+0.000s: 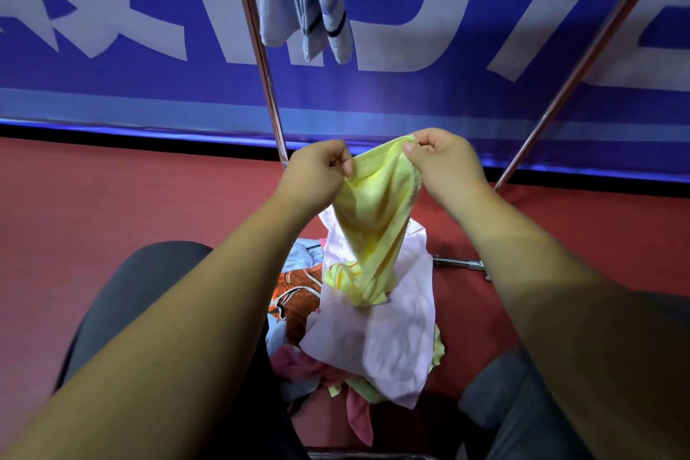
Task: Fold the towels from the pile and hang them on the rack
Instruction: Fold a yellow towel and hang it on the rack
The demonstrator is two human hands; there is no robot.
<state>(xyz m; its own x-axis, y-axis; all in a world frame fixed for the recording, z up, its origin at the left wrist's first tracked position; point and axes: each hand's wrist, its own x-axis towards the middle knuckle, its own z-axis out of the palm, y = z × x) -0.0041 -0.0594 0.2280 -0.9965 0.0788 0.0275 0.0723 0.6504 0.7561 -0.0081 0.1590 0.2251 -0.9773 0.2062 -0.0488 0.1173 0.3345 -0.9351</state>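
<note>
A yellow towel [377, 220] hangs bunched in the air in front of me. My left hand [317, 168] pinches its top edge on the left, and my right hand [444, 161] pinches the top edge on the right, close together. Its lower end droops onto the pile of towels [373, 332] on the floor between my knees: pale pink on top, with orange patterned, blue, pink and yellow-green cloths beneath. Above, light blue and striped towels [306, 0] hang from the rack, whose metal legs [265, 60] slope down to the floor.
A second rack leg [582, 63] slants down on the right, and a metal foot piece [461, 264] lies on the red floor. A blue banner wall with white letters [130, 78] stands right behind the rack. My dark trouser knees flank the pile.
</note>
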